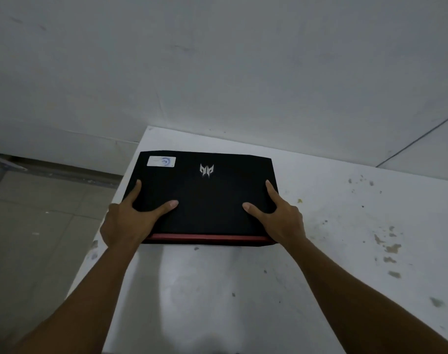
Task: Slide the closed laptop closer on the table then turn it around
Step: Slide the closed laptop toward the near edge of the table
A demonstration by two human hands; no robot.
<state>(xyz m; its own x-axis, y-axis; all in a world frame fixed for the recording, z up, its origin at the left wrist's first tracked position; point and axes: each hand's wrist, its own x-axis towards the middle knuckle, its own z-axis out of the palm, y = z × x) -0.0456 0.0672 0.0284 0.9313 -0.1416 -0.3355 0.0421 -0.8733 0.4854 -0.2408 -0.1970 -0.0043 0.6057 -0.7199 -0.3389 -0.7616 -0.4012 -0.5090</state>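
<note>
A closed black laptop (205,195) lies flat on the white table (332,226), near its far left corner. Its lid bears a silver logo and a white sticker at the far left corner; a red strip runs along the near edge. My left hand (129,221) grips the near left corner, thumb and forefinger lying on the lid. My right hand (281,215) holds the near right corner the same way. The other fingers of both hands are hidden beside or under the laptop's edges.
The table's left edge (110,226) runs close beside the laptop, with tiled floor (39,238) below. A white wall (217,72) stands right behind the table. Brown stains and chips (391,249) mark the tabletop at the right.
</note>
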